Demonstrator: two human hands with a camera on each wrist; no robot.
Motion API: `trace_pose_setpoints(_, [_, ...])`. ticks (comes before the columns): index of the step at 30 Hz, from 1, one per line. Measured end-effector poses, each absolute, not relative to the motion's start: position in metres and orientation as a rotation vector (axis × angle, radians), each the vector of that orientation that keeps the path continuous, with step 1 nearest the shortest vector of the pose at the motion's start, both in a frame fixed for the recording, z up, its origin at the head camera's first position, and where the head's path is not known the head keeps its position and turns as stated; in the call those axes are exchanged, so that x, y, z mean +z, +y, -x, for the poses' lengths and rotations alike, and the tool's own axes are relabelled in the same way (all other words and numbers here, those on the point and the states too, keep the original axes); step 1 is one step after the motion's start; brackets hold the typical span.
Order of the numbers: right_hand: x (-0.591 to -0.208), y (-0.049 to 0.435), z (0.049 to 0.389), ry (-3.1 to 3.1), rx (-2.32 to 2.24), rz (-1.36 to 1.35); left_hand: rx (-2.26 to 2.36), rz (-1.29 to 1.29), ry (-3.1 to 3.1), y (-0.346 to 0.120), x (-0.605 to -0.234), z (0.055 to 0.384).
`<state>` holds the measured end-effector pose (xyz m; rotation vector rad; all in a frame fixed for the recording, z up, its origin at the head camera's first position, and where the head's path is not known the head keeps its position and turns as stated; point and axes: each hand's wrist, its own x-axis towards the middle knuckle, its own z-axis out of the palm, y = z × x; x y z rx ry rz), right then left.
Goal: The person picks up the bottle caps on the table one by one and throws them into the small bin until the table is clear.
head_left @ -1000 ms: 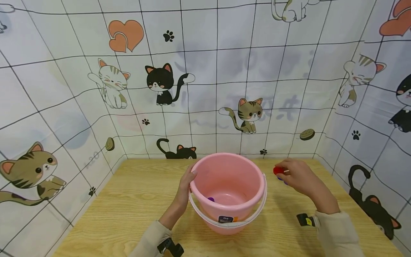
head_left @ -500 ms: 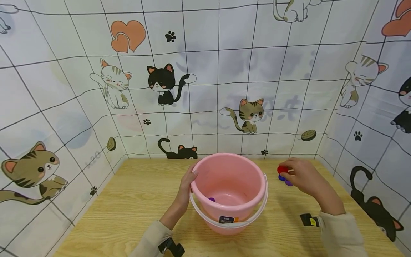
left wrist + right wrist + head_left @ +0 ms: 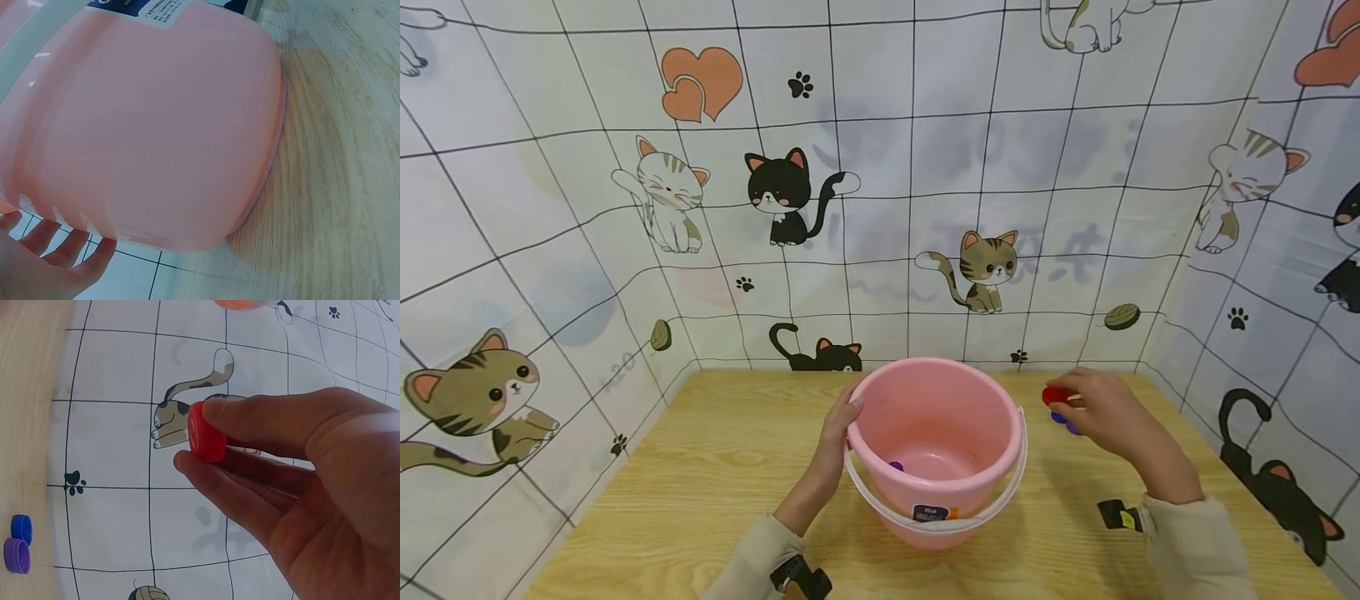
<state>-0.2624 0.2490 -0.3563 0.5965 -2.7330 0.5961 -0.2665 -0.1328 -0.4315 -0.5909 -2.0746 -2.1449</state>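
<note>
A pink bucket (image 3: 925, 383) with a white handle (image 3: 936, 525) stands upright on the wooden table. My left hand (image 3: 831, 437) grips its left rim, thumb over the edge and fingers along the outer wall, as the left wrist view (image 3: 50, 262) also shows. Between thumb and fingers, my right hand (image 3: 1101, 412) pinches a red bottle cap (image 3: 207, 432), turned on its side in the right wrist view. Below it on the table lie a blue bottle cap (image 3: 22, 530) and a purple bottle cap (image 3: 17, 556), partly covered by the hand in the head view.
Inside the bucket a small purple thing (image 3: 896, 466) shows at the bottom left. Cat-printed sheeting (image 3: 880, 208) encloses the back and both sides of the wooden table (image 3: 700, 467).
My right hand shifts slightly right with the red cap, then a little back left. More of the blue and purple caps shows than one second ago. The left hand keeps its grip.
</note>
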Motion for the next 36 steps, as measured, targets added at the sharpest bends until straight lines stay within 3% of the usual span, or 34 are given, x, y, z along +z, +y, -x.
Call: trace_pose_setpoints(36, [-0.310,0.223,0.270,-2.649,0.449,-0.735,-2.159,0.558,-2.088,-0.131,-0.431,0.267])
